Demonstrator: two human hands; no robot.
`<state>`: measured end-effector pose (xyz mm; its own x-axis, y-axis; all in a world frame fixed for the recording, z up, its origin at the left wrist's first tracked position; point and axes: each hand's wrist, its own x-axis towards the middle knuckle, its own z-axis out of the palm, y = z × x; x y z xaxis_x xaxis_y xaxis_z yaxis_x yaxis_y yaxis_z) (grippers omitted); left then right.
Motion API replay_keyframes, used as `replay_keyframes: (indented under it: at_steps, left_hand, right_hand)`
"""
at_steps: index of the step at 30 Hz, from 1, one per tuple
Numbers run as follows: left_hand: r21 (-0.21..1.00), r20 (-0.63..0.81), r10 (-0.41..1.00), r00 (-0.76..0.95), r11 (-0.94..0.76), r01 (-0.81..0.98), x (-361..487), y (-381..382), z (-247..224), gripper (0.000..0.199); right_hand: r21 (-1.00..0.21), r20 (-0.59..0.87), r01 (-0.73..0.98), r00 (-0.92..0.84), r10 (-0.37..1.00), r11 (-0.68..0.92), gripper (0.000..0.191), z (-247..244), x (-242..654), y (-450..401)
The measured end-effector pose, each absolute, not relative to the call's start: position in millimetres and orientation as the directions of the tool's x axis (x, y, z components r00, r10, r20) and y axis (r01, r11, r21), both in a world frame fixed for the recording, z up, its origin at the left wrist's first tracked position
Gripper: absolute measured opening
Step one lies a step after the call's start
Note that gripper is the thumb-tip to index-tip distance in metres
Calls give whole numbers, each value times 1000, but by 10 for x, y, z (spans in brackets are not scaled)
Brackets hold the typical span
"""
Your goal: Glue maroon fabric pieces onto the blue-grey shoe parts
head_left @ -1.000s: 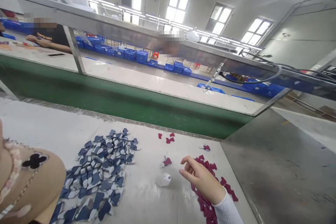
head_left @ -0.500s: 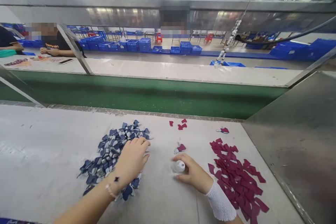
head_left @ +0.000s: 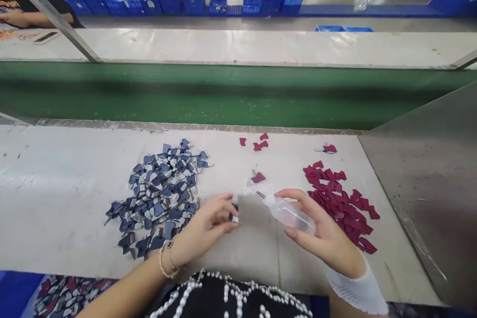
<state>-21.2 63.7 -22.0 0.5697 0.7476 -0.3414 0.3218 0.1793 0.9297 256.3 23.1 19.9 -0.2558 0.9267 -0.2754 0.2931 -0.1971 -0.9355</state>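
Observation:
My left hand (head_left: 212, 221) pinches a small navy and light-grey piece (head_left: 234, 210) between thumb and fingers, above the white table. My right hand (head_left: 316, 223) is wrapped round a clear squeeze bottle (head_left: 290, 214) with a thin metal needle tip (head_left: 260, 194), tilted so the tip points left and away from me. Just beyond the tip lies a piece with a maroon patch (head_left: 258, 177) on it. To the left spreads a heap of navy and grey pieces (head_left: 160, 194). A pile of flat maroon cutouts (head_left: 337, 198) lies right of the bottle, partly behind my right hand.
Several loose maroon cutouts (head_left: 261, 145) lie near the table's far edge, and another maroon-topped piece (head_left: 328, 149) sits to their right. A metal panel (head_left: 428, 179) bounds the right side. Beyond a green belt (head_left: 223, 94), a person's arm (head_left: 40, 19) rests at upper left.
My left hand has come away from the navy heap with a piece in its fingers. My right hand has lifted the bottle and tipped it leftward. The view has tilted down.

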Motion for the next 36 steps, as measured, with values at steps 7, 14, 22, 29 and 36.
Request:
replay_keyframes:
  at_steps: [7,14,22,29,36]
  left_hand:
    - [906,-422,719,552,318,279,-11,553,-247,69]
    - [883,-469,723,508,381,273,92,613,-310,45]
    - [905,-422,684,596,360,227,186,572,-240,43]
    - [931,-359,673,646,204,304,160,543,-160,42]
    - [934,-330,690,645,137,331,138,528,-128,42]
  right_hand:
    - [-931,-23,362,-186,982,47,31,378,2727,184]
    - [-975,-85,220,-256,963,-28,36,331,2634,277]
    - [-938,-160,339,-226,961,-76,21,350,2408,259]
    - [-867,-46,490,-250,967,85,18,541,2292,233]
    - [-855,-14,501,-278,961,132,20,592,2240,231]
